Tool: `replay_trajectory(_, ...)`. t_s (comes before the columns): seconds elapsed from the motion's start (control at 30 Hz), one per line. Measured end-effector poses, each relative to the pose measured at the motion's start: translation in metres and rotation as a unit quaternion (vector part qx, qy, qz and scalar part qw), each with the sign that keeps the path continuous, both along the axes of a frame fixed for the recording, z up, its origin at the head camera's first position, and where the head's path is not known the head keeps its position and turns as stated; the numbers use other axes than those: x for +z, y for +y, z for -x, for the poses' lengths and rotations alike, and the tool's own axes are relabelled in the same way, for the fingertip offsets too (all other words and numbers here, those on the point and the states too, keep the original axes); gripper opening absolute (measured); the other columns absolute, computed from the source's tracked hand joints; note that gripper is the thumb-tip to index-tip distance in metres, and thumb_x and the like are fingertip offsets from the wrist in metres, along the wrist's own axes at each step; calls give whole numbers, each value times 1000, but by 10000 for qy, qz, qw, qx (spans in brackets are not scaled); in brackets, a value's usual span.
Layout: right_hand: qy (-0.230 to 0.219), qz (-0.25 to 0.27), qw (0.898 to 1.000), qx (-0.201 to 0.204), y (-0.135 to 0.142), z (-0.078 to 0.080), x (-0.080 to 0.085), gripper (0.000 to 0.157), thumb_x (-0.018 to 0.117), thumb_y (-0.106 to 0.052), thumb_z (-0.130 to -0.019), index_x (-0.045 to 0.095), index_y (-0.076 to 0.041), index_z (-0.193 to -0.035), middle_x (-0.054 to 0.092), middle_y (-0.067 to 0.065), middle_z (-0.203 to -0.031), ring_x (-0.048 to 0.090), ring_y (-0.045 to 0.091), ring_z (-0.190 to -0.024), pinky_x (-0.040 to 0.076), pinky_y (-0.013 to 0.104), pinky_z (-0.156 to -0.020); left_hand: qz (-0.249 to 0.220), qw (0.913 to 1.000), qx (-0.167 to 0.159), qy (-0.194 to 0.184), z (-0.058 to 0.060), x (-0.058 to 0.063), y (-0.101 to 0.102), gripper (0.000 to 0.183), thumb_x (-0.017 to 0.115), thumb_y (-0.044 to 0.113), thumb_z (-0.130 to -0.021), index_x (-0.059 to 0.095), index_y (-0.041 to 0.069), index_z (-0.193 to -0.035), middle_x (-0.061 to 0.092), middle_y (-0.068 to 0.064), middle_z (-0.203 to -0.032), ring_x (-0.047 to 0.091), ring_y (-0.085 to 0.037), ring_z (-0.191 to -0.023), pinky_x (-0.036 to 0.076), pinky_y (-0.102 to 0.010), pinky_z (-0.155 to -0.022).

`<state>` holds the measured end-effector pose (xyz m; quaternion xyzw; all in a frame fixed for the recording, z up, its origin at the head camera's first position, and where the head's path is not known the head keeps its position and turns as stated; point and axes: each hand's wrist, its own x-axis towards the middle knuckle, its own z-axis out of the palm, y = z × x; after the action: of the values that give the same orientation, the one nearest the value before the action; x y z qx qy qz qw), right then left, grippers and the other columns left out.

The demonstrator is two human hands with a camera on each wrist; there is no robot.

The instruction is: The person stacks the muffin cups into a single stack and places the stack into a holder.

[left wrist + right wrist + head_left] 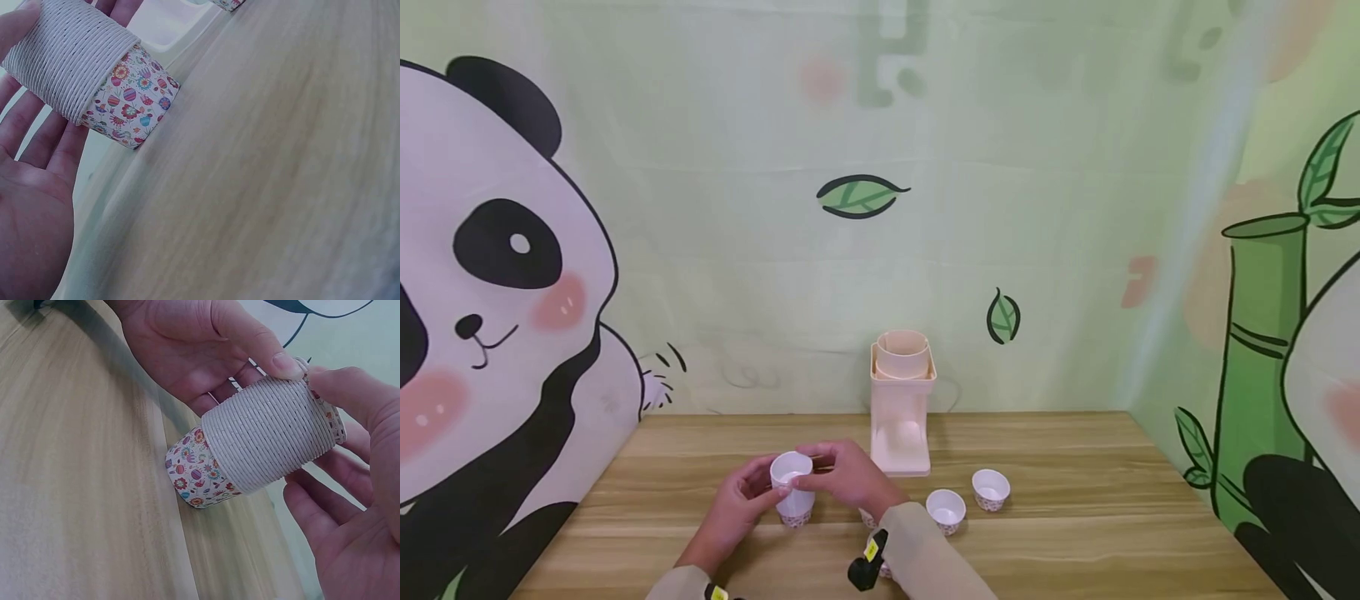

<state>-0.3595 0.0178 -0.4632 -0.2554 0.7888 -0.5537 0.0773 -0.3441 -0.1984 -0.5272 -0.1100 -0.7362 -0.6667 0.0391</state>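
Note:
In the head view, a stack of white paper baking cups [796,507] stands on the wooden table, between my hands. Its ridged side of stacked rims [269,437] ends in a flower-printed cup base [195,472], which is lowest. My left hand [741,504] holds the stack from the left, thumb on the near side and fingers behind. My right hand [853,477] pinches the top cup [331,415] at the upper end, where a strip of flower print shows beside the thumb. The left wrist view shows the stack [75,56] inside my left fingers.
A pale pink stand [900,425] with a round holder [902,354] on top is behind the hands, near the back cloth. Two loose cups [946,510] [991,489] sit to the right. More cups are partly hidden by my right forearm [925,554].

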Motion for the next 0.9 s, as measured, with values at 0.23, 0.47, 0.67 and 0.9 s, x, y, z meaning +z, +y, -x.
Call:
replay_trajectory(0.23, 39, -302, 9995, 66, -2, 3, 2, 45, 82, -26, -88, 71, -11, -129, 76, 2, -120, 70, 12, -104, 58, 28, -90, -6, 10000, 15, -81, -1, 2, -2, 56, 77, 9, -90, 55, 0, -141, 64, -20, -138, 66, -3, -111, 53, -21, -94)
replay_trajectory(0.47, 19, -313, 9995, 72, -3, 3, 4, 47, 82, -26, -89, 70, -10, -131, 75, 4, -123, 71, 15, -104, 58, 28, -89, 63, 9999, 3, -126, -1, 5, -4, 59, 78, 14, -91, 54, 2, -143, 62, -21, -141, 64, -3, -114, 52, -20, -96)
replay_trajectory(0.67, 75, -119, 9999, 32, -1, 2, -1, 49, 82, -22, -88, 68, -9, -133, 75, 6, -123, 71, 15, -104, 58, 24, -85, 45, 9999, 7, -93, -1, 4, -3, 56, 78, 12, -90, 56, 2, -141, 63, -21, -140, 65, -3, -114, 52, -20, -96)
replay_trajectory(0.9, 158, -115, 9998, -21, 2, 1, 1, 44, 83, -22, -87, 71, -11, -128, 76, 8, -120, 73, 17, -101, 58, 24, -83, 14, 10000, -29, -57, -2, 2, -1, 56, 77, 11, -91, 56, 2, -141, 63, -21, -139, 65, -3, -113, 52, -20, -95)
